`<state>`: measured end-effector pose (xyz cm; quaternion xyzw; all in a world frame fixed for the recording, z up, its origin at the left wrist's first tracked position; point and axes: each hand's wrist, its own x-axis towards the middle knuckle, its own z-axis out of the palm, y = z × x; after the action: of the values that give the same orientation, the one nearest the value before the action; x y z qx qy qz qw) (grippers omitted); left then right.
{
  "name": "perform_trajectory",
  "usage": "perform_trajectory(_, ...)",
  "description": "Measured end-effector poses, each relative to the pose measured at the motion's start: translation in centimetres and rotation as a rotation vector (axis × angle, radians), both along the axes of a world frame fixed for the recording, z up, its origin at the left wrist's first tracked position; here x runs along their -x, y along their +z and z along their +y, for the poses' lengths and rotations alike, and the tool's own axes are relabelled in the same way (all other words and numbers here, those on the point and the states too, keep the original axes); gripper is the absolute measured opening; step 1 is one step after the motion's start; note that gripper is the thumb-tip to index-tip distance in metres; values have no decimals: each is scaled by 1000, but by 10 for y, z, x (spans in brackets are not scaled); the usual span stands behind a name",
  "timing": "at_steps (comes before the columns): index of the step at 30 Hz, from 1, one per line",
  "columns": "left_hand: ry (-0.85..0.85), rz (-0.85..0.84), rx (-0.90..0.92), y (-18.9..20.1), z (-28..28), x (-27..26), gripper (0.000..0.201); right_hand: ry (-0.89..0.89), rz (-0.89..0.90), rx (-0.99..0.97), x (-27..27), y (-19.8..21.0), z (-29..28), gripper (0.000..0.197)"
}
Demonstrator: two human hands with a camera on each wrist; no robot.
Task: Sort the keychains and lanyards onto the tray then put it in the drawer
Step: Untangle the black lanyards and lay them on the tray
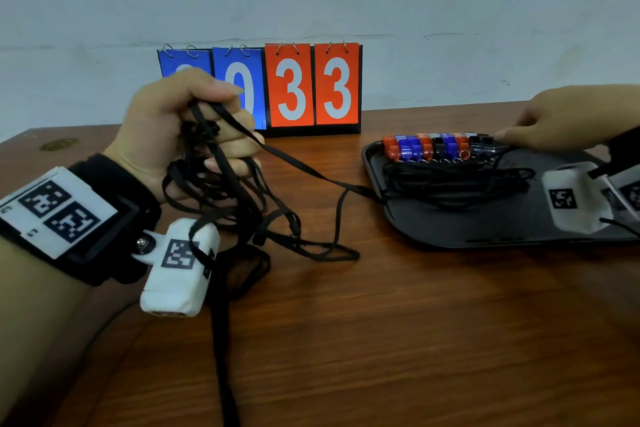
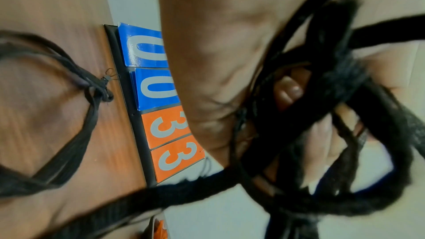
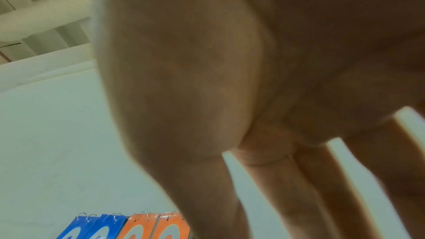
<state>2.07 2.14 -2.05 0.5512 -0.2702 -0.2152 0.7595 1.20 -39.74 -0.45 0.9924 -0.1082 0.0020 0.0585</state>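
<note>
Left hand: the left hand (image 1: 180,135) is raised above the worktop (image 1: 381,322), and its fingers (image 1: 239,140) are curled round a tangled bunch of black lanyards (image 1: 239,204); the bunch is judged to be held high so that the loops hang free and can be drawn apart.
Hanging loops: several loops are trailed down onto the worktop below the hand, and one is draped over the wrist camera (image 1: 180,270).
Taut strap: one strap (image 1: 304,168) is stretched from the held bunch to the near left edge of the tray (image 1: 485,229); it is probably being fed across, one lanyard at a time.
Right hand: the right hand (image 1: 568,118) is reached over the far right of the tray, with its fingers (image 1: 509,135) extended and relaxed, touching the black end of the row; nothing is seen to be gripped.
Keychains: a row of red, blue and black keychains (image 1: 436,146) is laid side by side along the far rim of the tray, presumably so that they are kept apart from the straps.
Sorted lanyards: a coiled heap of black lanyards (image 1: 457,184) is laid just in front of that row.
Scoreboard: a flip scoreboard (image 1: 311,90) showing 0 0 3 3 is stood against the wall.
Drawer: none is shown.
Progress: sorting is judged well advanced but unfinished.
</note>
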Motion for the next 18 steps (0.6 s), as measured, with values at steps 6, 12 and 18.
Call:
perform_trajectory(6,30,-2,-1,0,-2,-2,51,-71,16,-15,-2,1,-8,65)
perform_trajectory(12,-68,31,-22,-4,-3,-4,51,-26,18,-32,6,6,0,51)
perform_trajectory(18,-97,12,-57,-6,-3,-7,54,233,171,-315,31,8,45,24)
